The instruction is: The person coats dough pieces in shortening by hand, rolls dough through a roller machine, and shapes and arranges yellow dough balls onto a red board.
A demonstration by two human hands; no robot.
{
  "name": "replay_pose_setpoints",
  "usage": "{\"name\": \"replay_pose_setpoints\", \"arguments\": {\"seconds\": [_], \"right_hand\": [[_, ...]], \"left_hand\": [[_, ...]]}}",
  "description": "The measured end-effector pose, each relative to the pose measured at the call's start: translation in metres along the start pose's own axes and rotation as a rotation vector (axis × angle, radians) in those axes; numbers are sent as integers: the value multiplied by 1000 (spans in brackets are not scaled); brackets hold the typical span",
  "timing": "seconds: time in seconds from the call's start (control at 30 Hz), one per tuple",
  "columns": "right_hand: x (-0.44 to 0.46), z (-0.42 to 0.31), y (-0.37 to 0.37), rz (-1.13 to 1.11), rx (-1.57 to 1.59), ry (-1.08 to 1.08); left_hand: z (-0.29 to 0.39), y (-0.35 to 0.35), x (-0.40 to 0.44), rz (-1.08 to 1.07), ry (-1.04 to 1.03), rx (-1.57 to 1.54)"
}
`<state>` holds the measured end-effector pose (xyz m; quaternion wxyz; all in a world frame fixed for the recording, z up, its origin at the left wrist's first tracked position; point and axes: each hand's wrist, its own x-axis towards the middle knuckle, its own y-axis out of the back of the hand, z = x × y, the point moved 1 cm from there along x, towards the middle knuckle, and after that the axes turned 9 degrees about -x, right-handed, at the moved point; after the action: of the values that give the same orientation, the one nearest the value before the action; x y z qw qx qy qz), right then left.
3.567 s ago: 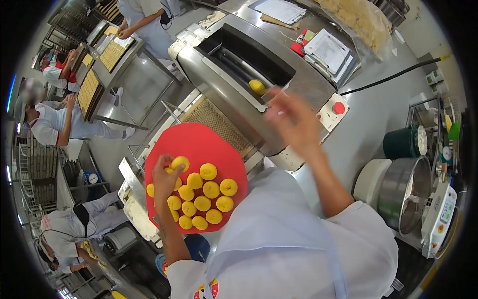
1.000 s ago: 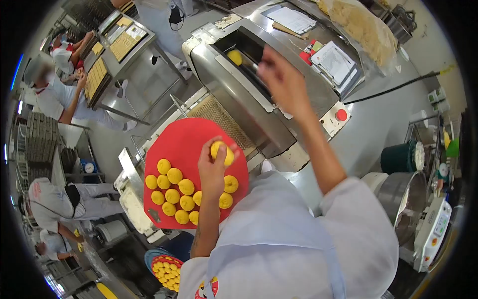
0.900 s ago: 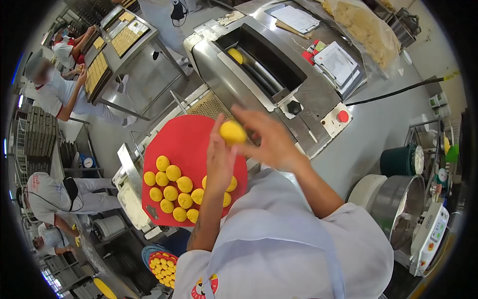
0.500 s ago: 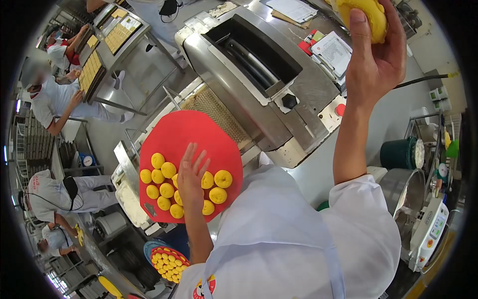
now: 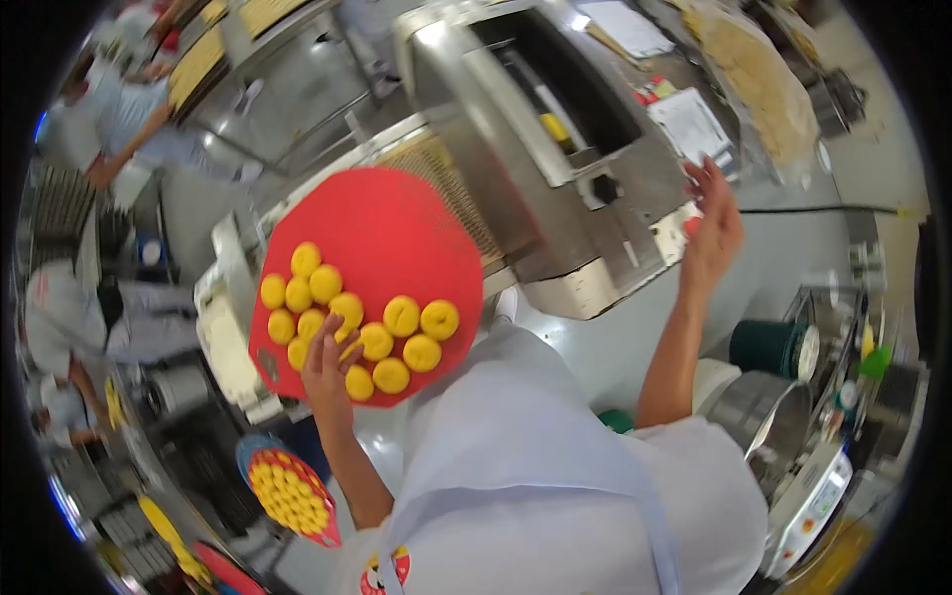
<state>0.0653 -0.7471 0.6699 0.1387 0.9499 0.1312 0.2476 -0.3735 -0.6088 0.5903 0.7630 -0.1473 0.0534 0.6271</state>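
Several round yellow dough balls lie on a red board in front of the machine. My left hand is over the board's lower left part, fingers spread among the balls; whether it touches one I cannot tell. My right hand is raised beside the machine's right end, fingers apart, with nothing in it. A metal dough machine has an open dark hopper on top. Inside the hopper shows a small yellow piece of dough.
A second red tray full of yellow balls stands at lower left. Clipboards and a bagged tan mass lie behind the machine. Co-workers stand at left. A mixing bowl and green bucket are at right.
The yellow dough has left my right hand, which has come down; yellow now shows in the hopper. My left hand has shifted left over the balls. The whole view has swung.
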Motion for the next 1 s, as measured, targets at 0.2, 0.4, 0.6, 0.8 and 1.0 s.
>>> {"name": "replay_pose_setpoints", "arguments": {"seconds": [0.2,0.4,0.6,0.8,1.0], "right_hand": [[-130,-48,-25,-313,-14,62],[-291,-114,-97,-704,78,-156],[-387,-184,-189,-1065,163,91],[-508,-288,-302,-1819,347,-30],[-743,-331,-431,-1982,428,-313]], "left_hand": [[-10,82,0,-79,-76,14],[8,202,-18,-158,-113,-67],[10,397,-33,269,19,-247],[-102,605,32,737,-211,-86],[-192,718,177,572,65,432]]}}
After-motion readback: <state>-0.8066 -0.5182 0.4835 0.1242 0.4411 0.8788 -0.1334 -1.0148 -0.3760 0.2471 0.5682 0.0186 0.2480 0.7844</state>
